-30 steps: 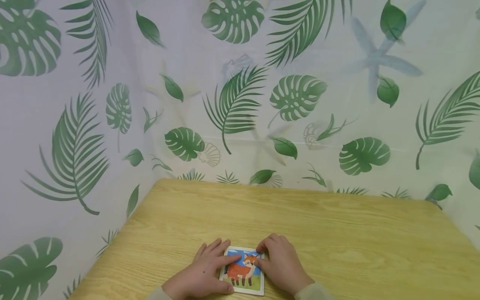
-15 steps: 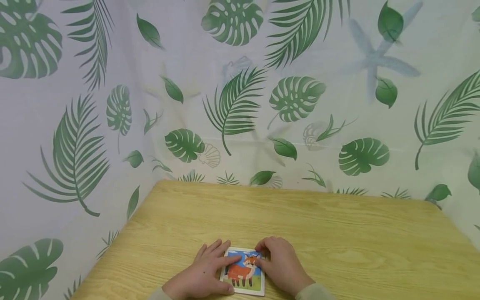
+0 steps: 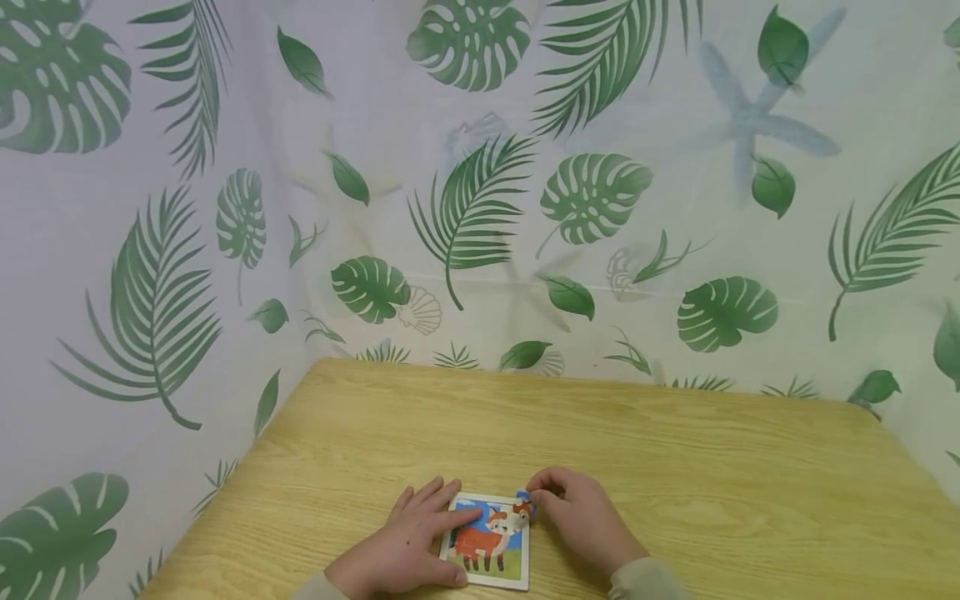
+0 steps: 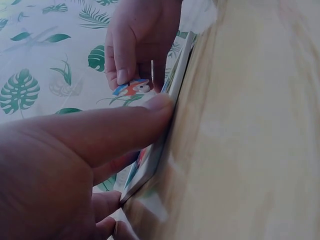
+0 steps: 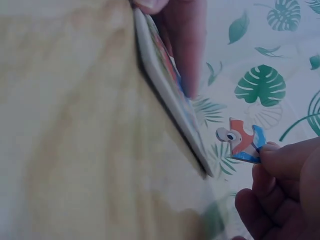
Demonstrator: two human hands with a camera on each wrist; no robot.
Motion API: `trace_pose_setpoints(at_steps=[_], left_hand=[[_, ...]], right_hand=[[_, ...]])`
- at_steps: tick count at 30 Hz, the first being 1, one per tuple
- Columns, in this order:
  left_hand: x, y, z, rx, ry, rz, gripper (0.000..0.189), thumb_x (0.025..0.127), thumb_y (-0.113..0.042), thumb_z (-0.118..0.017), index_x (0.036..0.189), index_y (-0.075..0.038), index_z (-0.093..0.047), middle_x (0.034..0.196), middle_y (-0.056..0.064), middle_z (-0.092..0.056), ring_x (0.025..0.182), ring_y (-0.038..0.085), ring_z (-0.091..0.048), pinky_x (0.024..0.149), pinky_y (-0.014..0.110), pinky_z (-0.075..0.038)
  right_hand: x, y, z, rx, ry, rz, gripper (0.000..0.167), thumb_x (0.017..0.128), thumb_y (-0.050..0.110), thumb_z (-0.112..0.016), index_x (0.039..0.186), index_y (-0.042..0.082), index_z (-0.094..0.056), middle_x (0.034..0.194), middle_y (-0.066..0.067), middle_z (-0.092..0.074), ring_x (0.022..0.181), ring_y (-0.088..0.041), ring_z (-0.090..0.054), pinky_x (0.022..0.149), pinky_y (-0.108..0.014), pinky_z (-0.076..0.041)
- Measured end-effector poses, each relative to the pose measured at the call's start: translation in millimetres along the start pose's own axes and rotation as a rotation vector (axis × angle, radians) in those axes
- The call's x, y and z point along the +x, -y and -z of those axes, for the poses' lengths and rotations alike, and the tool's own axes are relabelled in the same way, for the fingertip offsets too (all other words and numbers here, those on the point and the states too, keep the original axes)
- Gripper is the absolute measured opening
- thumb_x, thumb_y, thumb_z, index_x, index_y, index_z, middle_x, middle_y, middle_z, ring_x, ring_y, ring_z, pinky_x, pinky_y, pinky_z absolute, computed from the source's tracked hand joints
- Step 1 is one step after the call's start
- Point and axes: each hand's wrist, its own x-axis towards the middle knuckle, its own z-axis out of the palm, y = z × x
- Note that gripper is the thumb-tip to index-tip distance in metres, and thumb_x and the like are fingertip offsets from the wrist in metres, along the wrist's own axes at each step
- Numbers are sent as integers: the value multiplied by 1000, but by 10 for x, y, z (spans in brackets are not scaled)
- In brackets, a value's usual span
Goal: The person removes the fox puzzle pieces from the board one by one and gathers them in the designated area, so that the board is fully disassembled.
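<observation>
A jigsaw puzzle (image 3: 480,546) of a red fox in a white frame lies on the table. My left hand (image 3: 408,542) rests across its left side with the fingers spread. The index finger touches the picture, and the thumb (image 4: 157,102) presses the frame's near edge. At the upper right corner my right hand (image 3: 581,512) pinches a puzzle piece (image 5: 241,140) between thumb and index finger. The piece is raised from the picture and shows an eye, orange fur and blue sky. A pale gap shows in the picture where the fox's face is.
The wood-grain table (image 3: 675,467) spreads out beyond and to both sides of the puzzle. White cloth (image 3: 480,333) printed with green leaves stands at its back and left edges.
My right hand has lifted the fox-face piece out of the puzzle and drawn it a little to the right. My left hand has stayed in place on the frame.
</observation>
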Motion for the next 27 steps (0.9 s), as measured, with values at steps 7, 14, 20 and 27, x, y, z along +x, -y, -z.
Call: trace_pose_setpoints(at_steps=[7, 14, 20, 27], left_hand=[[-4, 39, -17, -35, 11, 16, 77, 84, -56, -75, 152, -32, -48, 166, 11, -22, 153, 39, -9, 114, 70, -1], [-4, 45, -17, -9, -2, 9, 77, 84, -57, -74, 153, -32, -48, 166, 10, -22, 153, 38, -10, 115, 69, -2], [2, 18, 6, 0, -7, 6, 77, 84, -56, -75, 152, -32, -49, 166, 10, -22, 153, 38, -11, 115, 68, -2], [4, 7, 23, -6, -6, 8, 76, 84, -54, -76, 152, -33, -49, 166, 10, -23, 153, 37, -11, 116, 67, -1]], right_hand=[[25, -81, 193, -7, -10, -49, 11, 99, 15, -62, 92, 16, -70, 89, 4, -67, 86, -17, -58, 82, -38, -47], [-11, -121, 372, -67, -34, -55, 11, 99, 15, -63, 92, 16, -71, 89, 5, -67, 88, -16, -57, 85, -38, -46], [-42, -146, 520, -81, -21, -56, 11, 100, 13, -62, 94, 13, -70, 89, 4, -67, 87, -16, -57, 83, -37, -46], [-86, -177, 650, -136, -20, -47, 10, 100, 13, -62, 95, 13, -70, 90, 4, -67, 89, -16, -57, 86, -38, -46]])
